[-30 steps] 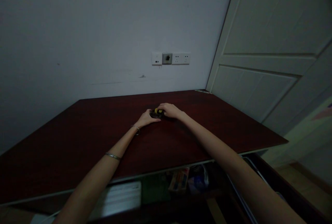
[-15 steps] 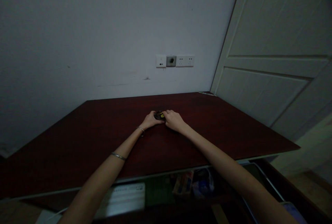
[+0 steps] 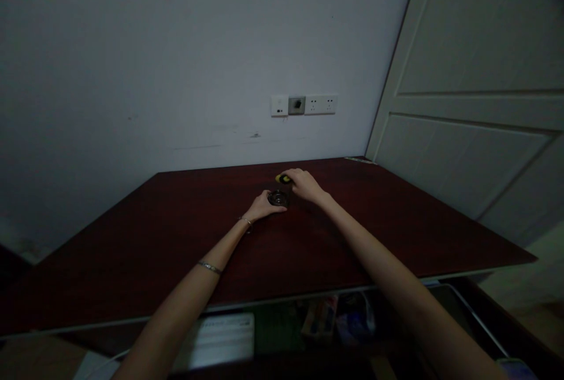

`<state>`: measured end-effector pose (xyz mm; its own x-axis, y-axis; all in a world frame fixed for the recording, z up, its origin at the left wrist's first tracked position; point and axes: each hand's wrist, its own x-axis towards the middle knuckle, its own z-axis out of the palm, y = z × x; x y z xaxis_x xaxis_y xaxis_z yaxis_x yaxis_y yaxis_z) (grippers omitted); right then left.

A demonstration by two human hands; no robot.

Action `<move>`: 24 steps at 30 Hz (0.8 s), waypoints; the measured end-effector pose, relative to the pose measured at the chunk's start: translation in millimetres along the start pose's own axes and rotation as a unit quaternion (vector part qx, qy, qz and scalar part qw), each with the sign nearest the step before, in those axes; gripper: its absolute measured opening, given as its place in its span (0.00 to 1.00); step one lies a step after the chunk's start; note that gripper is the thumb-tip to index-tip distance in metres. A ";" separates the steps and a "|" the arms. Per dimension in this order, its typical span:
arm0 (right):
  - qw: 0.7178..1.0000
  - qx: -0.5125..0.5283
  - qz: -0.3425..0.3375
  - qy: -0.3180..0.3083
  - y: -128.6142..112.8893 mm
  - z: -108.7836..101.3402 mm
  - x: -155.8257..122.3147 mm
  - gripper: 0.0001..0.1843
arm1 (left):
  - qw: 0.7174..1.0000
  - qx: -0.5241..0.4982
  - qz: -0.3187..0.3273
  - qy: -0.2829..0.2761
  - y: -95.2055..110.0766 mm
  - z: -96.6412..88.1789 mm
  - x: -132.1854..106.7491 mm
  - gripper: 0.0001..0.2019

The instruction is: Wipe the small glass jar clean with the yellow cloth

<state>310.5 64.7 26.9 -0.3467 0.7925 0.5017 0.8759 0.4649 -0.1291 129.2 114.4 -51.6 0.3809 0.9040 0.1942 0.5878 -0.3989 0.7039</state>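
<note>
On the dark red tabletop (image 3: 229,256), a small round dark glass dish (image 3: 279,197) stands near the middle. My left hand (image 3: 263,205) curls around its left and near sides, thumb toward me. Just above and to the right, my right hand (image 3: 305,184) pinches a small yellow-and-black object (image 3: 284,178), raised clear of the dish. Its exact kind is too small and dark to make out. The fingertips of my right hand are partly hidden behind it.
Below the table's front edge is an open drawer space with a white flat box (image 3: 222,338), a printed packet (image 3: 321,316) and a blue plastic package (image 3: 355,320). Wall sockets (image 3: 321,104) are above the far edge. A pale panelled door (image 3: 467,98) stands at right.
My right hand has lifted the yellow-and-black object up from the glass dish, away from me. My left hand keeps hold of the dish. The whole view has shifted slightly.
</note>
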 end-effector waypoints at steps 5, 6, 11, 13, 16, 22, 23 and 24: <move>0.993 0.024 -0.104 -0.059 7.8 14.9 21.6 0.23 | 1.000 -0.010 -0.005 0.000 -0.4 -0.7 -0.5 0.41; 0.991 0.024 -0.114 -0.071 6.4 18.4 23.8 0.23 | 1.000 -0.014 -0.001 0.001 -0.8 -0.6 -0.3 0.42; 0.987 0.028 -0.109 -0.114 5.2 28.9 25.3 0.26 | 1.000 -0.022 0.003 0.005 0.1 -1.2 -0.7 0.44; 0.988 0.040 -0.090 -0.116 10.3 29.3 21.3 0.27 | 1.000 -0.018 -0.009 0.001 1.8 -1.8 -1.8 0.43; 0.990 0.058 -0.052 -0.121 20.5 27.1 11.6 0.27 | 1.000 -0.006 -0.016 -0.005 4.2 -2.5 -3.5 0.41; 0.991 0.061 -0.016 -0.116 21.5 22.5 -7.5 0.27 | 1.000 0.016 -0.021 -0.006 7.4 -2.7 -4.5 0.44; 0.992 0.053 -0.011 -0.115 18.1 22.1 -9.2 0.26 | 1.000 0.016 -0.021 -0.006 7.7 -2.6 -4.5 0.44; 0.993 0.042 -0.003 -0.113 14.0 21.8 -10.7 0.26 | 1.000 0.014 -0.021 -0.007 7.8 -2.6 -4.4 0.44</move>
<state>319.2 71.4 1.1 -0.4273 0.8532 0.2991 0.8457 0.4941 -0.2014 130.3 107.7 -45.2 0.3648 0.9182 0.1544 0.6239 -0.3642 0.6915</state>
